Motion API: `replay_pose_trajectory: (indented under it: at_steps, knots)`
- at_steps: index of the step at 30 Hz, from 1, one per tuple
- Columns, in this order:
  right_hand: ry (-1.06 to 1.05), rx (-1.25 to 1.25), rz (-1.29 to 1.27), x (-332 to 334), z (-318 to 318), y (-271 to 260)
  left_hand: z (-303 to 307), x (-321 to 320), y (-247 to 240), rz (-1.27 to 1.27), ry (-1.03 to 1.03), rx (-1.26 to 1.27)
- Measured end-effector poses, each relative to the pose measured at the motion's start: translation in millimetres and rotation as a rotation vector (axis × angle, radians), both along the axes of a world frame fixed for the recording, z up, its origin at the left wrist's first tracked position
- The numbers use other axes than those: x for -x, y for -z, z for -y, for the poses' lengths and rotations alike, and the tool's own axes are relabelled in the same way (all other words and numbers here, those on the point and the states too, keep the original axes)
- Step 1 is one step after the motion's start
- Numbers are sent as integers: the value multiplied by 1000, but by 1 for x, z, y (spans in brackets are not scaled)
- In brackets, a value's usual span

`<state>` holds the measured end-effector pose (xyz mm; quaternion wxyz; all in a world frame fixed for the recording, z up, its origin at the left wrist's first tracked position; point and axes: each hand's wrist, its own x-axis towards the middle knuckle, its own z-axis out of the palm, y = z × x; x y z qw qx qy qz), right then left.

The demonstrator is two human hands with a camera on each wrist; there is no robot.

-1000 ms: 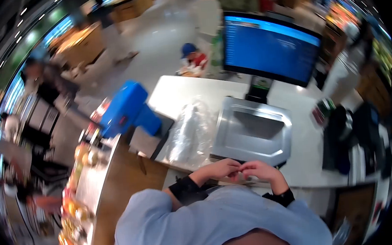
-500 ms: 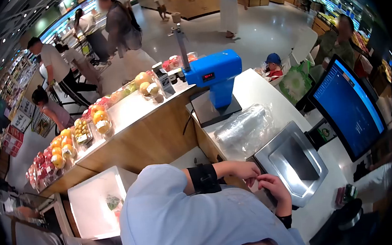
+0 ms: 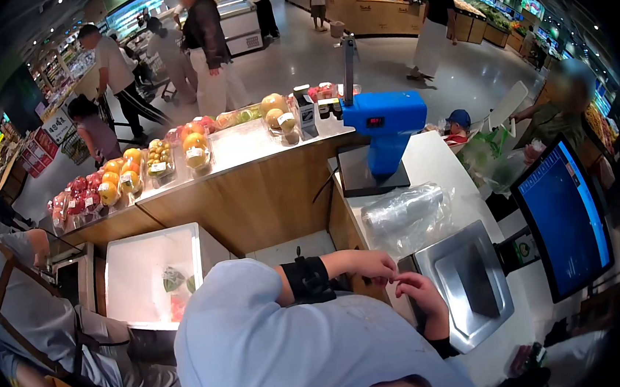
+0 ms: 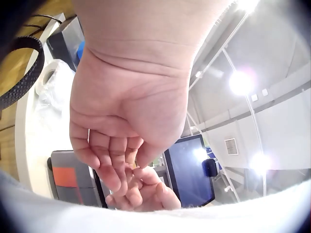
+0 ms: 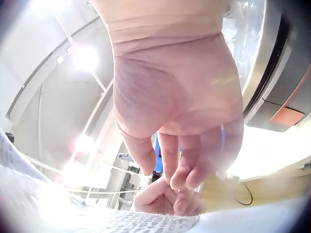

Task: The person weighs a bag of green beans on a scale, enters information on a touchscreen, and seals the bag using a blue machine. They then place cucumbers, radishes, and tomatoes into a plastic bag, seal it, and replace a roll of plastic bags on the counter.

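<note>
In the head view the left hand (image 3: 372, 265) and the right hand (image 3: 423, 294) meet at their fingertips in front of the body, beside the near edge of a metal scale tray (image 3: 450, 277). Seen from the left wrist, the left hand (image 4: 129, 111) hangs with loosely bent fingers touching those of the right hand (image 4: 146, 194). The right wrist view has the right hand (image 5: 180, 102) with relaxed fingers against the left fingertips (image 5: 170, 199). No object shows between them.
A clear plastic bag roll (image 3: 408, 218), a blue device (image 3: 385, 124) and a monitor (image 3: 561, 216) stand around the scale. Packed fruit (image 3: 195, 148) lines the wooden counter. A white foam box (image 3: 137, 282) is at left, near a person in an apron (image 3: 40, 313).
The head view has turned left, bringing the fruit counter and foam box into view, with the scale and monitor further right. The hands stay together at the fingertips.
</note>
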<state>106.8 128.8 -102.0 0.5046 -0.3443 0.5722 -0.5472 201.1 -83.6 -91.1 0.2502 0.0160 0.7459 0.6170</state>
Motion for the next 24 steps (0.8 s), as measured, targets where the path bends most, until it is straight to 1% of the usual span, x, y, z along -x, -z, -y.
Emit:
replay_pose_trajectory:
  at_steps: [2, 4, 6, 7, 8, 10, 11, 13, 14, 17, 18, 19, 20, 21, 22, 23, 24]
  knots:
    - [46, -2, -5, -6, -4, 4, -1, -7, 4, 6, -21, -31]
    - [3, 20, 4, -7, -9, 4, -7, -10, 2, 12, -19, -55]
    - [-13, -16, -16, -8, -16, 2, -12, -10, 1, 17, 4, -53]
    - [12, -16, -14, -10, -21, 4, -15, -9, 9, 55, 4, -132]
    - [39, -13, -10, -12, -26, 4, -21, -8, 11, 79, 90, -129]
    - [49, -37, 23, -18, -39, -5, -30, -6, 13, 76, 55, -161]
    - [53, -41, 13, -19, -46, 1, -35, -5, 17, 102, 116, -158]
    - [81, -57, 7, -26, -59, -9, -44, -1, 24, 179, 84, -218]
    - [97, -59, 9, -30, -64, -7, -47, 1, 27, 200, 118, -215]
    - [171, -64, 25, -39, -81, 7, -47, 20, 19, 22, 202, -120]
    - [190, -76, 39, -41, -86, 8, -38, 35, 24, -19, 182, -129]
    - [216, -81, 59, -44, -90, 10, -34, 51, 4, 9, 129, -124]
    - [233, -81, 82, -45, -95, 12, -24, 72, -6, -138, 129, -75]
    - [276, -79, 104, -48, -99, 12, -14, 96, -5, -228, 74, -79]
    - [321, -77, 121, -51, -102, 10, -11, 117, -18, -267, -38, -35]
    - [337, -87, 127, -52, -105, 9, -10, 142, -36, -320, -108, 111]
    - [382, -96, 102, -54, -108, 7, -5, 174, -34, -423, -180, 249]
